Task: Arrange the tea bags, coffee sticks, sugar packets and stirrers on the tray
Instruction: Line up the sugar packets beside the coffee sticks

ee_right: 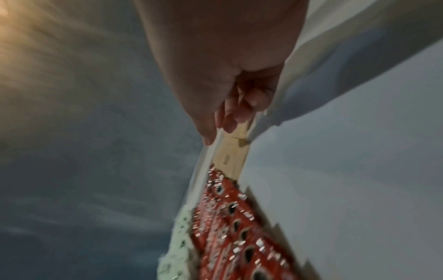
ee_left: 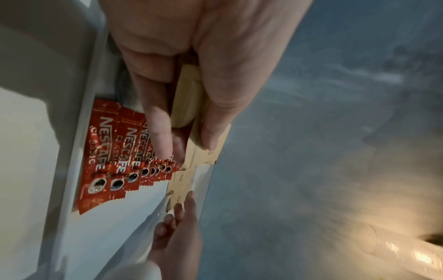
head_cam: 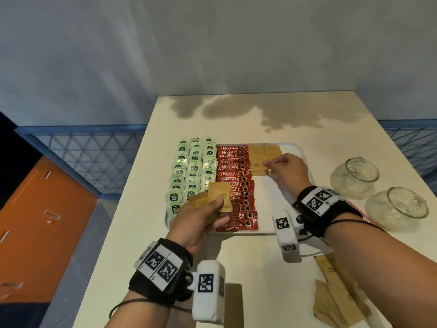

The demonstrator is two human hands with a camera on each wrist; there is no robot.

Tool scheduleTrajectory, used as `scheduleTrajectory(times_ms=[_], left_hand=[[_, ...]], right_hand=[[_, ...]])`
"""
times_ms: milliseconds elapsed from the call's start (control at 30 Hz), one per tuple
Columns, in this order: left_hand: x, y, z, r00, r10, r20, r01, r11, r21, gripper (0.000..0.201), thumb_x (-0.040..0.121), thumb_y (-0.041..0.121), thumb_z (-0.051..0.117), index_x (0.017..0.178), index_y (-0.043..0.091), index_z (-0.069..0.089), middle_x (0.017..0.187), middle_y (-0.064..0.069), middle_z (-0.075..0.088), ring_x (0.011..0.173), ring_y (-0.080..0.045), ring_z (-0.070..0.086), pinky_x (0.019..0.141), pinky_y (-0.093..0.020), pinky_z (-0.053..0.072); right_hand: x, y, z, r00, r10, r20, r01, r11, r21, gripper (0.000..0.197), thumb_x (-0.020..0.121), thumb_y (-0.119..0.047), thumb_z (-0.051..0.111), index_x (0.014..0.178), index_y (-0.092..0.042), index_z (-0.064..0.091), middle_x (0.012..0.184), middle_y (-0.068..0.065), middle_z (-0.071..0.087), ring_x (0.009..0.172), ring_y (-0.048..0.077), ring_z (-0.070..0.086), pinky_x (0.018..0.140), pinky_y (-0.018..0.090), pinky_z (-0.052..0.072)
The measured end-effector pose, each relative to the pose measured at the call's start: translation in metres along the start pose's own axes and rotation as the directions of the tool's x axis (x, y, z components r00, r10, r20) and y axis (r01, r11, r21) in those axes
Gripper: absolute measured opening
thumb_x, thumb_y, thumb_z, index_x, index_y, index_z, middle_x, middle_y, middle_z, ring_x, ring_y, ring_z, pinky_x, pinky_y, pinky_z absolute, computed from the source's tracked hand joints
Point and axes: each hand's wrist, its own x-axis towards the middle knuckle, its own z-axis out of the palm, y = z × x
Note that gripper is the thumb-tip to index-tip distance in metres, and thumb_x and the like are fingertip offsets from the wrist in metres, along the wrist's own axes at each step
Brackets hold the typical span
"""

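The tray (head_cam: 290,145) has bare floor along its right side, toward the near right corner. Two glass jars (head_cam: 354,177) stand just off its right edge. Loose sugar packets (head_cam: 335,301) crowd the tabletop's (head_cam: 248,280) near right corner.

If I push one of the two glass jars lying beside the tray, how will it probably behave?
The nearer glass jar lies on its side, so it would probably roll. Clear, thick-looking glass suggests it is fairly heavy, rigid and breakable. It lies near the table edge, so a push could send it off.
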Motion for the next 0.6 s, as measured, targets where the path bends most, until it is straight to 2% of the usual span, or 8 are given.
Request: scheduleTrajectory(times_ms=[100,167,233,300,367,433,500,600], left_hand=[[-0.001,-0.003,0.006,0.999,0.035,-0.011,-0.032,0.979,0.202,0.038,0.083,0.012,0.073,0.118,0.005,0.062,0.097,-0.015,0.075,0.084,-0.026,0.074,0.069,-0.030,0.062],[-0.002,-0.006,0.011,0.993,0.114,-0.010,-0.097,0.887,0.452,0.036,0.084,0.015,0.074,0.118,0.008,0.064,0.096,-0.009,0.075,0.083,-0.023,0.073,0.073,-0.032,0.062],[-0.002,-0.008,0.018,0.967,0.248,0.066,-0.214,0.640,0.738,0.029,0.085,0.021,0.074,0.113,0.016,0.068,0.098,0.000,0.073,0.088,-0.018,0.070,0.080,-0.034,0.059],[-0.004,-0.006,0.025,0.930,0.312,0.194,-0.312,0.390,0.866,0.019,0.086,0.023,0.073,0.105,0.021,0.069,0.095,0.005,0.070,0.088,-0.013,0.065,0.078,-0.029,0.054],[-0.007,-0.004,0.033,0.897,0.317,0.307,-0.384,0.217,0.898,0.011,0.086,0.023,0.072,0.097,0.022,0.069,0.085,0.007,0.065,0.080,-0.011,0.060,0.067,-0.022,0.044],[-0.010,-0.001,0.039,0.868,0.304,0.392,-0.440,0.107,0.892,0.009,0.086,0.025,0.073,0.084,0.027,0.064,0.075,0.010,0.060,0.073,-0.013,0.056,0.061,-0.025,0.039],[-0.011,-0.001,0.043,0.858,0.309,0.410,-0.457,0.099,0.884,0.014,0.085,0.024,0.074,0.082,0.029,0.061,0.074,0.012,0.059,0.072,-0.011,0.056,0.065,-0.028,0.043],[-0.012,-0.001,0.040,0.873,0.404,0.272,-0.434,0.393,0.811,0.010,0.086,0.024,0.074,0.095,0.022,0.069,0.082,0.012,0.064,0.073,-0.004,0.059,0.069,-0.024,0.052]], right_hand=[[-0.031,-0.012,-0.006,0.980,-0.120,0.158,0.130,0.990,-0.060,0.012,0.083,-0.023,0.077,0.088,-0.014,0.070,0.095,0.006,0.069,0.071,0.011,0.059,0.055,0.016,0.049],[-0.054,-0.018,-0.012,0.931,-0.205,0.301,0.249,0.962,-0.114,0.012,0.086,-0.027,0.073,0.092,-0.017,0.072,0.094,-0.002,0.070,0.069,0.007,0.058,0.054,0.012,0.043],[-0.073,-0.022,-0.018,0.876,-0.229,0.424,0.309,0.942,-0.131,0.012,0.083,-0.032,0.075,0.093,-0.025,0.075,0.093,-0.009,0.071,0.072,0.003,0.061,0.058,0.017,0.048],[-0.085,-0.021,-0.021,0.840,-0.221,0.496,0.342,0.925,-0.167,0.017,0.079,-0.036,0.079,0.095,-0.033,0.075,0.093,-0.011,0.070,0.075,0.005,0.060,0.063,0.026,0.053],[-0.094,-0.019,-0.024,0.809,-0.264,0.525,0.414,0.890,-0.191,0.021,0.076,-0.032,0.082,0.096,-0.033,0.076,0.091,-0.010,0.069,0.072,0.007,0.054,0.066,0.026,0.050],[-0.100,-0.017,-0.026,0.799,-0.300,0.520,0.457,0.866,-0.202,0.018,0.077,-0.024,0.082,0.093,-0.026,0.076,0.087,-0.008,0.069,0.066,0.004,0.049,0.064,0.022,0.044],[-0.105,-0.014,-0.029,0.821,-0.301,0.485,0.436,0.879,-0.192,0.011,0.079,-0.019,0.080,0.088,-0.021,0.075,0.081,-0.005,0.070,0.063,0.000,0.051,0.062,0.016,0.043],[-0.112,-0.009,-0.036,0.874,-0.236,0.424,0.285,0.957,-0.055,0.010,0.083,-0.014,0.076,0.085,-0.011,0.067,0.079,0.006,0.071,0.065,0.009,0.063,0.061,0.022,0.052]])
